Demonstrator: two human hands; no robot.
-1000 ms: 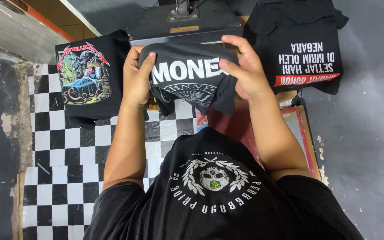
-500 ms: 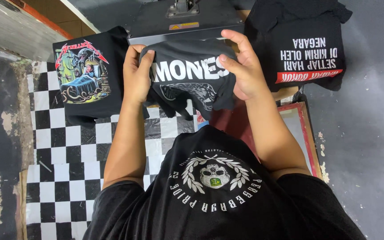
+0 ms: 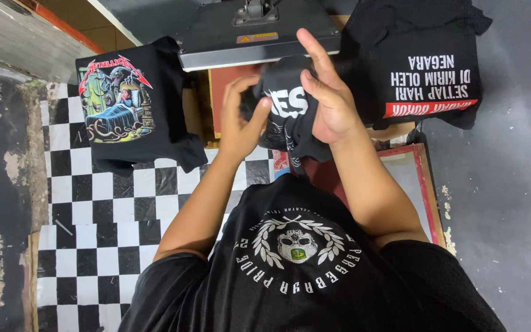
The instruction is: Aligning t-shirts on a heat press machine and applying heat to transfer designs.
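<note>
Both hands (image 3: 287, 114) bunch a black shirt (image 3: 287, 120); white print creased.

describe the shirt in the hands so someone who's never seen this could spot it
Start at the grey heat press at top centre. Just below its front edge, the left hand and right hand bunch a black shirt between them. Unlike the flat shirts left and right, it is crumpled, with big white letters.
</note>
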